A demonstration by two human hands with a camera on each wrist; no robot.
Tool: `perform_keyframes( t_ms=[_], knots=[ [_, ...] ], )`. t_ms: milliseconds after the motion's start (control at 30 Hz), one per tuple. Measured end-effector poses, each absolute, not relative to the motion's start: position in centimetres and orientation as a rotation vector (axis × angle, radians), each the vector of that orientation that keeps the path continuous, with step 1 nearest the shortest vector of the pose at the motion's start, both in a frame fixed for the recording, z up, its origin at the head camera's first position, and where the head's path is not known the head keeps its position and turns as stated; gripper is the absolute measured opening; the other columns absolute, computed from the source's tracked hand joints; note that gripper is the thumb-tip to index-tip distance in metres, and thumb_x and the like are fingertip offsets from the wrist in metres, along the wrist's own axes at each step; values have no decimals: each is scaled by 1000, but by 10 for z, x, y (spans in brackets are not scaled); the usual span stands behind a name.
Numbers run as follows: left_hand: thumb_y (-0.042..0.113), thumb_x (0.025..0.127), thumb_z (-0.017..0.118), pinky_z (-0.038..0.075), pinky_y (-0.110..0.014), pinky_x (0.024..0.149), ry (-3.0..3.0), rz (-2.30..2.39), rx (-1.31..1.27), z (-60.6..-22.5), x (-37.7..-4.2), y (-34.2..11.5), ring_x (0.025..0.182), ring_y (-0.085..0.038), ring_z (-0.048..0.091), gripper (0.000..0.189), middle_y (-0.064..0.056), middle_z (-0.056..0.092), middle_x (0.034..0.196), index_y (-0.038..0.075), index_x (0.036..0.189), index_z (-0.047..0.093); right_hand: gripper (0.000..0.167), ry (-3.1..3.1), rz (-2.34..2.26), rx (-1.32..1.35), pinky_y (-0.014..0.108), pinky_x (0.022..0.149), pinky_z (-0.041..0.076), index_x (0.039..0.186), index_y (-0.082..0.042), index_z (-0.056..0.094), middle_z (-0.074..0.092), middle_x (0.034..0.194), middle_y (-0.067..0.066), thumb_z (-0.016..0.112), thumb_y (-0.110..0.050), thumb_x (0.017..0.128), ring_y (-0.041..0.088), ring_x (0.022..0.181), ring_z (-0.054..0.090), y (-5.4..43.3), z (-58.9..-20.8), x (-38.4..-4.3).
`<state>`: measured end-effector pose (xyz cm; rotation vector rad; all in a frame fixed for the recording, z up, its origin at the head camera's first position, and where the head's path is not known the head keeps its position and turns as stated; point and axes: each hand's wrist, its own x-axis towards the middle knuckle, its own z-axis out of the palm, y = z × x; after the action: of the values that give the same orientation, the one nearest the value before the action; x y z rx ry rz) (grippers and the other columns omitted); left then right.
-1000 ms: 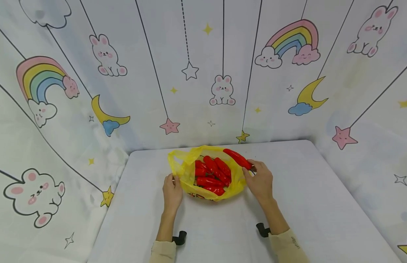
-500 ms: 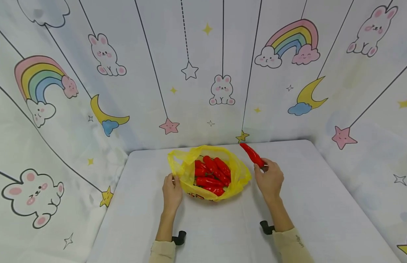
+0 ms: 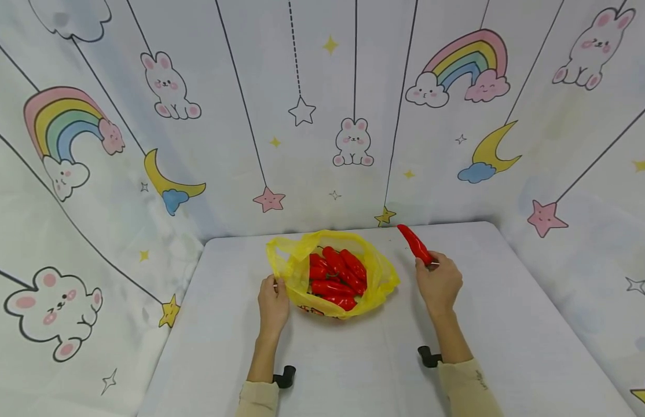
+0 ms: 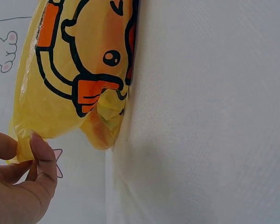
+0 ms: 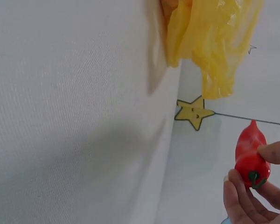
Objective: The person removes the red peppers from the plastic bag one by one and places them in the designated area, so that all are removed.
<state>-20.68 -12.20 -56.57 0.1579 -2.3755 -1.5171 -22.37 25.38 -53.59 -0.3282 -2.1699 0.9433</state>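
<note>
A yellow plastic bag point(image 3: 377, 284) lies with its mouth open toward me, and several red chili peppers point(image 3: 335, 288) are piled inside. My left hand point(image 3: 273, 307) pinches the bag's left edge; the left wrist view shows thumb and fingers point(image 4: 45, 161) closed on the thin plastic, below a printed cartoon face. To the right of the bag, my right hand point(image 3: 439, 285) holds a single red chili pepper point(image 3: 415, 243) by its stem end, its tip pointing up and away to the left. In the right wrist view the green stem of that chili pepper point(image 5: 252, 163) faces the camera.
Both hands are over a white table point(image 3: 354, 370) whose back edge meets a cloth backdrop point(image 3: 322, 174) printed with rabbits, stars, moons and rainbows. A dark wrist mount point(image 3: 285, 377) sits on the left wrist, and another dark mount point(image 3: 429, 357) on the right.
My right hand has carried the chili pepper rightward, from the bag's right rim to a spot apart from it. The bag's right side has spread outward. My left hand stays in place.
</note>
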Motion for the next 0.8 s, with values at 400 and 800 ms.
perform_keyframes(
  t_ms=[400,800],
  knots=[
    [15,111,48,49,-34,71,-2372,-1503,164,-568,-208,-123,87,-26,57,28,-16,58,104,-5,125,62,28,-2181,941,-411,48,70,52,110,5,76,75,92,21,76,-16,92,36,76,70,263,-539,-228],
    [16,111,47,49,-33,69,-2367,-1515,163,-570,-209,-123,85,-25,56,29,-15,58,103,-5,126,61,30,-2220,993,-521,45,67,52,111,6,75,75,98,24,74,-19,95,40,84,69,281,-552,-234]
  ],
)
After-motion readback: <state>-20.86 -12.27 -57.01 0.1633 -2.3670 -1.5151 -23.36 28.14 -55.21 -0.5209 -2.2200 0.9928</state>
